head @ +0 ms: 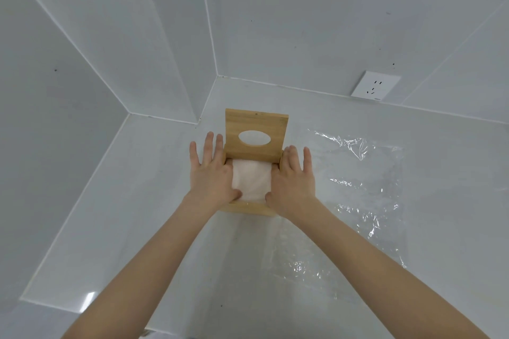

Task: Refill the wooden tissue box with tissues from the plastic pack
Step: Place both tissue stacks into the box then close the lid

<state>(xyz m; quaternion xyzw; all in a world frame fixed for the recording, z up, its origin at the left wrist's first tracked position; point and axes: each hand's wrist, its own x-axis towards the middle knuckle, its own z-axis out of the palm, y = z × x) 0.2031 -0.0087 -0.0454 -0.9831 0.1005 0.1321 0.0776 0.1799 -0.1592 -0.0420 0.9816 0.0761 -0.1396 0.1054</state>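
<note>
The wooden tissue box (249, 208) stands on the white counter with its hinged lid (256, 121) raised upright; the lid has an oval hole. A white stack of tissues (251, 180) lies inside the box. My left hand (210, 170) lies flat over the box's left side, thumb pressing on the tissues. On the right side lies my right hand (293, 179), its thumb also on the stack. Fingers of both hands are spread and extended. The clear plastic pack (366, 181) lies flat and crumpled on the counter to the right of the box.
The white counter (154, 201) sits in a corner of white walls close behind and to the left of the box. A wall socket (375, 85) is at the back right. The counter's front edge runs at the lower left.
</note>
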